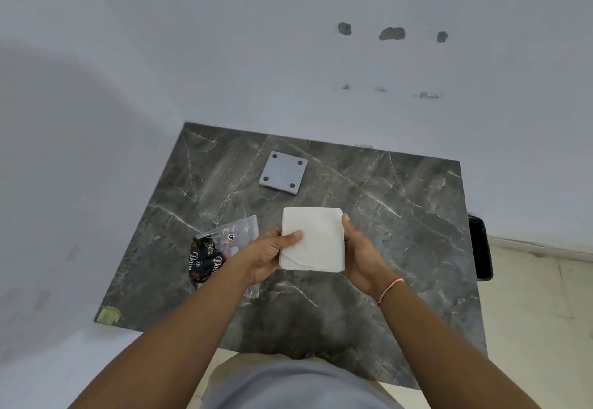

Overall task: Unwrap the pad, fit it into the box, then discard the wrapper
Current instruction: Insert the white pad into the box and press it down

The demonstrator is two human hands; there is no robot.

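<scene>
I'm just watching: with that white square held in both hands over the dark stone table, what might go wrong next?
Two things, as guesses.

1. The white pad is held in the air by its side edges, left hand on one, right hand on the other. If either hand lets go, it could sag or fall.

2. The printed wrapper lies loose on the table by the left wrist; an arm sweep might push it off the edge.

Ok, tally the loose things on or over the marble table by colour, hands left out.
White: 1, the pad held in both hands
Grey: 1, the square box
Clear with black print: 1, the wrapper
Total: 3
</scene>
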